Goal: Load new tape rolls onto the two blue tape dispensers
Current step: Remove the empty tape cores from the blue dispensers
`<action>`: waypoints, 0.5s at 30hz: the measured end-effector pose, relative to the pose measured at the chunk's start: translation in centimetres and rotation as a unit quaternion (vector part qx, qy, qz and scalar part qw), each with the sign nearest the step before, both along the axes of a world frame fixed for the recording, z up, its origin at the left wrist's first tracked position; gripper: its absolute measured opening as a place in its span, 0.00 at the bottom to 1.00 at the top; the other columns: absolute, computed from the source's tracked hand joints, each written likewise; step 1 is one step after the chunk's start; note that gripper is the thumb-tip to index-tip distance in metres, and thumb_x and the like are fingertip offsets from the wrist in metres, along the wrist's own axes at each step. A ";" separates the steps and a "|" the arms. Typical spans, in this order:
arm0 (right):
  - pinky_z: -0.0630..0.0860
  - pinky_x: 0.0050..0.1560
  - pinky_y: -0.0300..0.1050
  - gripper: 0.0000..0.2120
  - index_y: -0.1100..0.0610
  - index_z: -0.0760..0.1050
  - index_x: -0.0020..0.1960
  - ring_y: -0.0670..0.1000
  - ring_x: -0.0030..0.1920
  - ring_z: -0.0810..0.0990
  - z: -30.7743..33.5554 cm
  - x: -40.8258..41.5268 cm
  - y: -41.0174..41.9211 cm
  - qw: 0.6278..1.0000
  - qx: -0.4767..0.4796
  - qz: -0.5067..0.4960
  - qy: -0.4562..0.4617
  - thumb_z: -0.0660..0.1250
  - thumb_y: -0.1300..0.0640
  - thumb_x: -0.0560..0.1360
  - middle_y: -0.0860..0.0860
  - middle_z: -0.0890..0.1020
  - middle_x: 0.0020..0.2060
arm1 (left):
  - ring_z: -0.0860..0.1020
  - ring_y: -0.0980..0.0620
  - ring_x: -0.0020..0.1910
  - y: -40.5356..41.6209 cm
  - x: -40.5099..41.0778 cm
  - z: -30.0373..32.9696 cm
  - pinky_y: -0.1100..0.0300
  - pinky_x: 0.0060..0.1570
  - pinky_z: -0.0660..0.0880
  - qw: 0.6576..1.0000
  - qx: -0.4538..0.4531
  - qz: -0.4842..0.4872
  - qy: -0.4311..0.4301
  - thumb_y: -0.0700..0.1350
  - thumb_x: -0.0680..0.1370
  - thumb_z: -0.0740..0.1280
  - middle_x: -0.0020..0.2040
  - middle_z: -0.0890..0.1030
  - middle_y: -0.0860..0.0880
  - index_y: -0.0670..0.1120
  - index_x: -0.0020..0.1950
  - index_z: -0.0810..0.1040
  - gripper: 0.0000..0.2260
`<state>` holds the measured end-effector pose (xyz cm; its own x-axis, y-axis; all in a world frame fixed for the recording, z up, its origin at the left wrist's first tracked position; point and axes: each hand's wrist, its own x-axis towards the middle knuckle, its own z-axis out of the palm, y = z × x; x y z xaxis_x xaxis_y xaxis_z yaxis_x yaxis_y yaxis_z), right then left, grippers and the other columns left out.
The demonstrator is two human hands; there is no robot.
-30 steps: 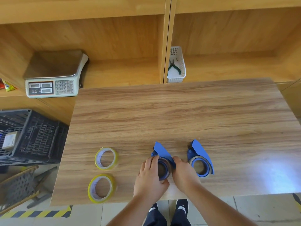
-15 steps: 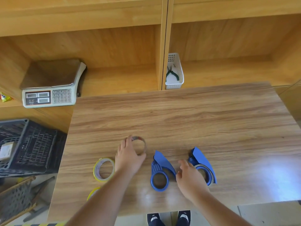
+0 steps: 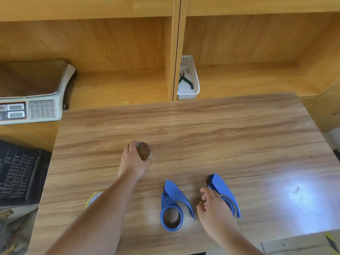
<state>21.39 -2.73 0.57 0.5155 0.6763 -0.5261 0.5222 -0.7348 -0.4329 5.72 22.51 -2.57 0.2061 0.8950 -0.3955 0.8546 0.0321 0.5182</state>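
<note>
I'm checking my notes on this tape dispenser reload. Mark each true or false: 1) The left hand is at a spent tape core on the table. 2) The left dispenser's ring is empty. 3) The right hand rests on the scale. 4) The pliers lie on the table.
1) True: the left hand holds the spent core.
2) True: the left dispenser carries no roll.
3) False: the right hand is at the right dispenser; the scale sits on the shelf.
4) False: the pliers lie in the white basket.

Loads of bare table [image 3: 230, 129] is sitting along the far edge and out toward the right edge. Near the front edge two blue dispensers [image 3: 173, 207] [image 3: 223, 192] are crowding the middle, and the left forearm [image 3: 103, 208] is lying across the front-left corner, covering a yellow roll [image 3: 93, 197].
</note>
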 end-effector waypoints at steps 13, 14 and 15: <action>0.74 0.51 0.38 0.22 0.49 0.67 0.73 0.45 0.54 0.78 1.5 1.4 -0.6 1.000 0.008 -0.008 -0.011 0.59 0.56 0.80 0.45 0.76 0.61 | 0.56 0.46 0.82 -2.9 0.0 0.7 0.42 0.78 0.60 0.999 0.025 -0.028 0.022 0.53 0.73 0.73 0.84 0.54 0.53 0.56 0.82 0.56 0.41; 0.75 0.53 0.40 0.22 0.50 0.68 0.73 0.46 0.55 0.79 1.7 1.6 -0.8 1.000 0.012 -0.014 -0.009 0.59 0.56 0.79 0.45 0.76 0.61 | 0.58 0.47 0.81 -4.2 0.2 1.1 0.43 0.77 0.61 0.998 0.035 -0.048 0.017 0.53 0.72 0.72 0.83 0.56 0.54 0.56 0.81 0.57 0.41; 0.76 0.54 0.42 0.22 0.50 0.69 0.73 0.47 0.56 0.79 1.9 1.8 -1.1 1.000 0.017 -0.018 -0.006 0.59 0.56 0.79 0.45 0.76 0.62 | 0.60 0.47 0.80 -5.7 0.6 1.6 0.43 0.76 0.62 0.997 0.040 -0.071 0.012 0.52 0.72 0.72 0.81 0.58 0.54 0.56 0.81 0.58 0.40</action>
